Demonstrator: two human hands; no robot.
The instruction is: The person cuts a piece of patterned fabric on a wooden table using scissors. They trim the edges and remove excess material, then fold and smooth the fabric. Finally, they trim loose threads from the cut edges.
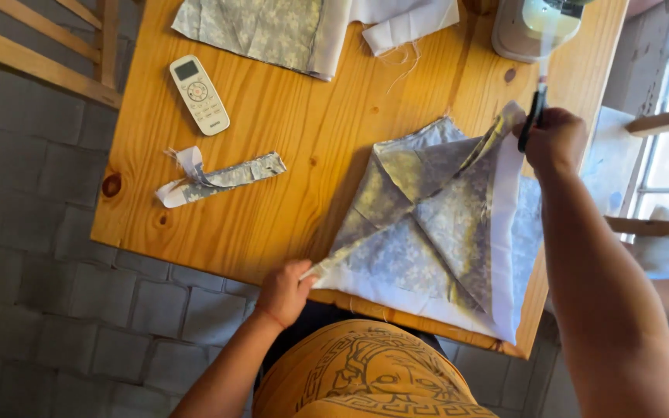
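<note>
Right hand (555, 139) grip closed round black-handled scissors (533, 118), blades pointing up toward the far edge of the table (288, 116), at the far corner of the grey floral fabric (435, 224). Left hand (284, 290) pinches the near corner of the same fabric at the near table edge, pulling it taut, so the cloth runs as a raised fold diagonally between both hands. Fabric sits on the right half of the table, with white backing showing along its near and right sides.

Progress, judging from the layout: a cut strip of matching cloth (218, 178) lies left of the fabric, well apart, so some trimming looks done; the main piece is mostly whole, with the scissors at its corner, so cutting along the fold appears left. Cannot tell if the blades are in the cloth.

Beyond the strip: white remote (199, 94). Far from the fabric: another floral piece (257, 31), white cloth (408, 23), pale machine base (532, 31).
</note>
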